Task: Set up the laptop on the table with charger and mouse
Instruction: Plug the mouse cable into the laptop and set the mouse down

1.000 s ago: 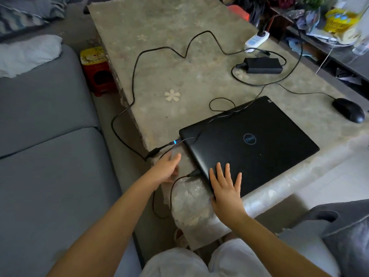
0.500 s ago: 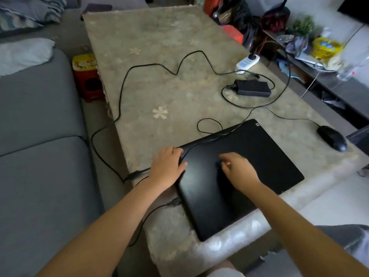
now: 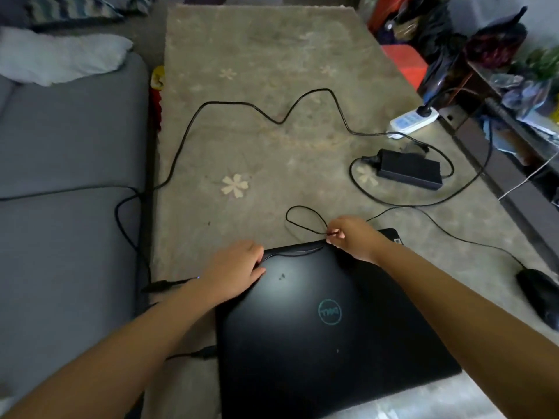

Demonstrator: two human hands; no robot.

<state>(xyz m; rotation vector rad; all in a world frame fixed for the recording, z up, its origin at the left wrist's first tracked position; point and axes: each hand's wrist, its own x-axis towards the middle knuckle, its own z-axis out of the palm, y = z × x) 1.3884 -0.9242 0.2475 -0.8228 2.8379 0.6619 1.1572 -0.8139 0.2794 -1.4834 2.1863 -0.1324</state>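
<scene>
A closed black laptop [image 3: 326, 331] lies on the near part of the table [image 3: 257, 146]. My left hand [image 3: 234, 267] rests on its far left corner, fingers on the lid edge. My right hand [image 3: 352, 237] pinches the thin mouse cable [image 3: 302, 213] at the laptop's far edge. That cable runs right to a black mouse [image 3: 538, 294] at the table's right edge. The charger brick [image 3: 410, 172] lies farther back on the right, and its cord [image 3: 242, 105] snakes across the table, down over the left edge and back to the laptop's left side. A plug [image 3: 205, 352] sits in the laptop's left side.
A white power strip [image 3: 414, 122] sits at the table's far right edge. A grey sofa [image 3: 66, 237] runs along the left, with a white pillow [image 3: 57, 58] on it. A cluttered shelf [image 3: 514, 95] and bags stand on the right. A red stool [image 3: 155, 95] shows between sofa and table.
The view moved closer over the laptop. My right hand went from the lid's middle to its far edge and pinched the mouse cable. My left hand stayed at the far left corner.
</scene>
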